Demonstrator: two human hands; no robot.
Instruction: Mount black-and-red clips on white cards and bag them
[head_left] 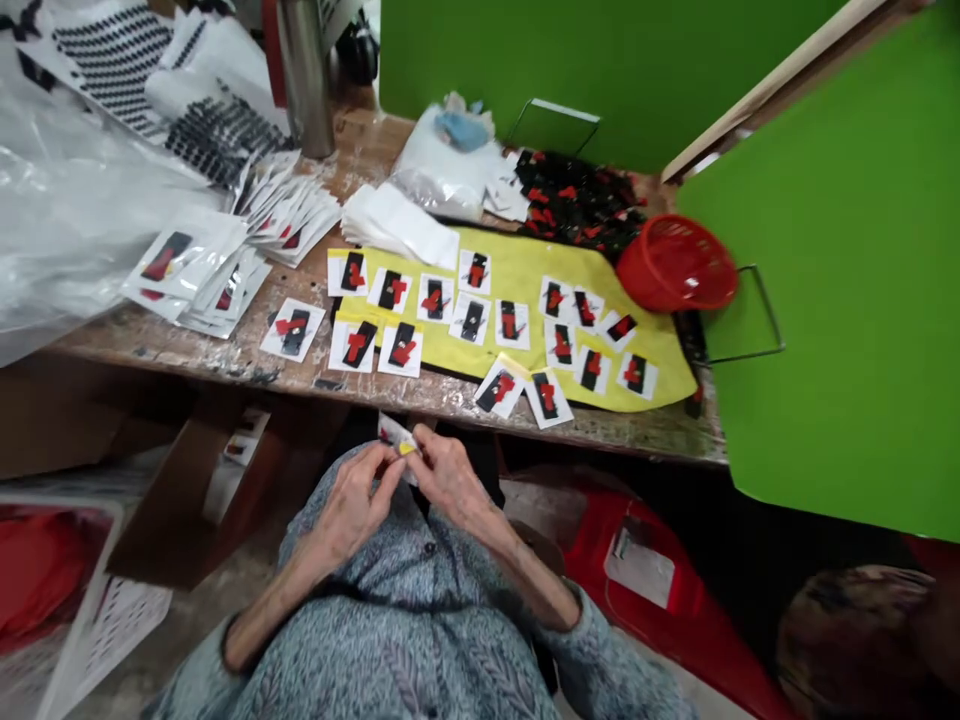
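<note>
1 card (394,437) pinched by L hand (349,505), R hand (450,478)

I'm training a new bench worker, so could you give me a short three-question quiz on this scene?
1. True or false: the bare left hand and bare right hand both touch the small white card.
2. What colour is the long flat sheet beneath the white rectangular cards?
3. Which stands upright near the far edge of the paint-scarred wooden table? A: a glass bottle. B: a brushed-steel cylindrical flask. C: a white paper cup.

Key: 1 true; 2 yellow; 3 B.
</note>
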